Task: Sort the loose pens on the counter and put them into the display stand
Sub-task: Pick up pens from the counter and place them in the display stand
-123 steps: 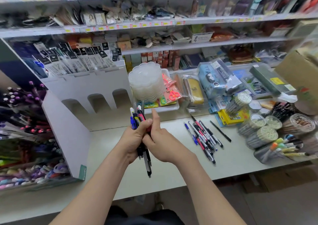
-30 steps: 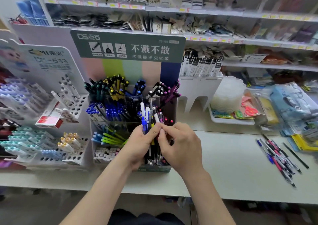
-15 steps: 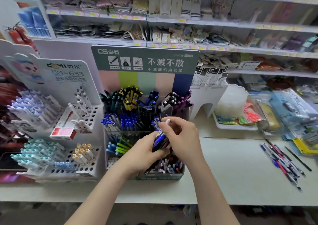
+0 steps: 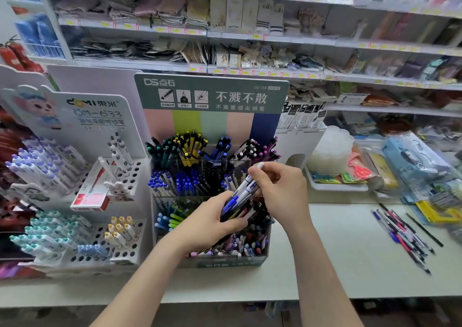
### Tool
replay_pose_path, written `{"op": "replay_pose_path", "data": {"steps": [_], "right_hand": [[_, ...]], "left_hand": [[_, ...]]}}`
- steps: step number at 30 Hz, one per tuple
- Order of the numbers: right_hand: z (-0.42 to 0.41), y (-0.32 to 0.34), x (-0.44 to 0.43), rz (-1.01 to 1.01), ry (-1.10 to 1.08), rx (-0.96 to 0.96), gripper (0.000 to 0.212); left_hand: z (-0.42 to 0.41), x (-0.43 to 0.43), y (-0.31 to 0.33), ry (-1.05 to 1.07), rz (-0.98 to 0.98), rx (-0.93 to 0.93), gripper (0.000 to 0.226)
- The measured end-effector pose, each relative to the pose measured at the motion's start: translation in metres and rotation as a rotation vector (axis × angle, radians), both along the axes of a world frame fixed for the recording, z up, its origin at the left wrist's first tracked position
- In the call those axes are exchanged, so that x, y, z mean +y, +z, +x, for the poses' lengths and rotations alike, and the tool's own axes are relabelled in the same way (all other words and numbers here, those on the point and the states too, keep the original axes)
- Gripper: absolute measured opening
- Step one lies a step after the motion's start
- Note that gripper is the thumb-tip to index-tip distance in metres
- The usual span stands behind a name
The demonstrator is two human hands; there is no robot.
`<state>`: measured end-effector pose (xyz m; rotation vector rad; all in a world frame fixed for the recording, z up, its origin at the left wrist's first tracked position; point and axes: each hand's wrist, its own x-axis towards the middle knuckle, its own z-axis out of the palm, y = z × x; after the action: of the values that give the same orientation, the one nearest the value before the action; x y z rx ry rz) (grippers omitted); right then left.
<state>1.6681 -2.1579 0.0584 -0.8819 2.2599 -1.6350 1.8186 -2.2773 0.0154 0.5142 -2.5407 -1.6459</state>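
Left of the display stand (image 4: 212,96), just beside its side wall, a white peg-hole rack (image 4: 125,174) carries purple-capped white pens on its upper tier and teal- and yellow-capped ones lower down. A red box (image 4: 91,198) lies tilted on it.

The display stand sits on the pale counter (image 4: 337,264). It has a green header card with white print and stepped clear compartments crowded with upright pens. Green, yellow, blue and black-and-pink ones fill the back, blue and black the middle, and mixed colours the lowest front bin.

Directly in front of the stand's middle tiers, the left hand (image 4: 207,224) has its fingers curled round a bundle of pens (image 4: 237,206). The blue, black and white barrels slant up toward the right. Over the stand's right half, the right hand (image 4: 282,191) pinches a white pen (image 4: 243,188) between thumb and fingertips at the bundle's upper end, and its white tip pokes out above the fingers. Whether that pen is free of the bundle I cannot tell.

Right of the stand, toward the back of the counter, a stack of clear plastic containers (image 4: 330,151) sits in a white tray (image 4: 335,186). Well to the right of the stand, the loose pens (image 4: 402,234) lie in a slanted heap on the counter, blue, red and black. One black pen (image 4: 425,230) lies just beside them, apart.
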Motion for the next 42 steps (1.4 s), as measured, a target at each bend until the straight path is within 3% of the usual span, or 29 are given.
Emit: {"op": "replay_pose_path", "data": {"steps": [3, 11, 19, 24, 26, 28, 31, 35, 38, 42], "right_hand": [[0.000, -0.002, -0.002, -0.066, -0.022, -0.027, 0.009], [0.019, -0.007, -0.005, -0.178, 0.028, -0.350, 0.011], [0.014, -0.009, -0.012, -0.264, -0.046, -0.372, 0.008], [0.005, 0.006, -0.015, -0.535, -0.138, -0.440, 0.015], [-0.002, 0.009, -0.013, -0.529, -0.122, -0.407, 0.020], [-0.010, 0.004, -0.012, -0.361, -0.070, -0.271, 0.022], [-0.014, -0.001, -0.010, 0.123, 0.016, 0.051, 0.013], [-0.011, 0.002, -0.013, 0.597, 0.156, 0.172, 0.010], [-0.015, 0.003, -0.026, 0.838, 0.254, 0.352, 0.003], [-0.012, 0.012, -0.048, 1.093, 0.405, 0.520, 0.016]], "left_hand": [[0.003, 0.000, -0.002, 0.016, -0.006, 0.014, 0.041], [0.005, -0.004, -0.006, 0.024, -0.037, 0.005, 0.034], [0.006, -0.012, -0.015, 0.045, -0.099, 0.012, 0.039], [0.012, -0.014, -0.021, 0.059, -0.055, 0.017, 0.035], [0.013, -0.015, -0.020, 0.087, -0.012, 0.050, 0.033], [0.015, -0.016, -0.018, 0.131, 0.005, 0.088, 0.033], [0.019, -0.021, -0.018, 0.195, 0.058, 0.128, 0.034], [0.024, -0.023, -0.017, 0.260, 0.059, 0.171, 0.037], [0.025, -0.024, -0.018, 0.297, 0.062, 0.176, 0.038], [0.027, -0.021, -0.019, 0.301, 0.062, 0.171, 0.039]]}}
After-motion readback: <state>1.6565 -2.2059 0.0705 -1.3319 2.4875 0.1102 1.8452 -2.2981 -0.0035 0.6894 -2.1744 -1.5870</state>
